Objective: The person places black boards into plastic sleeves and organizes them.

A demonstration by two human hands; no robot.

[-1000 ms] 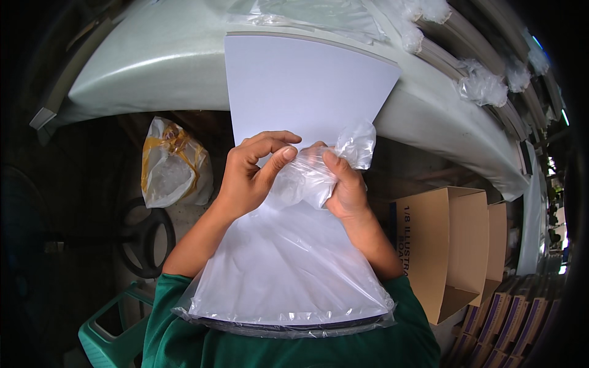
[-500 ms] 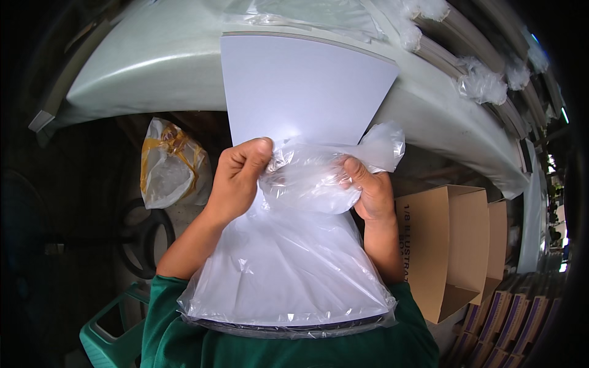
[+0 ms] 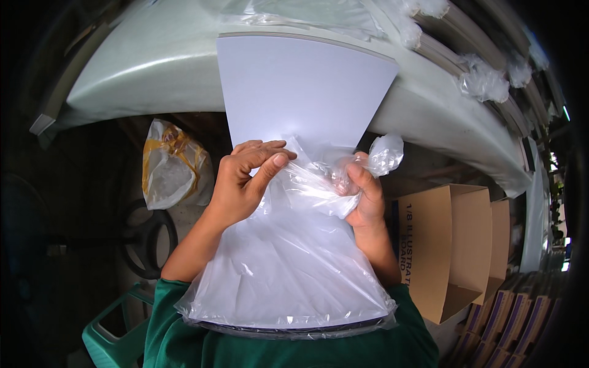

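Observation:
A stack of white boards (image 3: 300,86) lies with its far end on the pale covered table. Its near part, against my body, is inside a clear plastic bag (image 3: 288,270). Over the middle of the stack, the bag's loose end is gathered between my hands. My left hand (image 3: 248,175) pinches a pulled-out fold of the plastic between thumb and fingers. My right hand (image 3: 368,193) is closed round the bunched plastic, and a crumpled tuft sticks out beyond its fingers. Some right fingers show only blurred through the film.
The table (image 3: 153,80) bears clear plastic film (image 3: 307,15) and plastic-wrapped stacks (image 3: 485,80) at the far right. Open cardboard boxes (image 3: 423,245) stand at my right, above stacked flat boxes (image 3: 509,319). At left are a taped white bag (image 3: 175,172), a black ring (image 3: 172,245) and a green stool (image 3: 101,337).
My left hand has shifted slightly right, its fingers stretching over the plastic. The bag's end has gone from a wide fold to a tighter, twisted bunch at my right hand.

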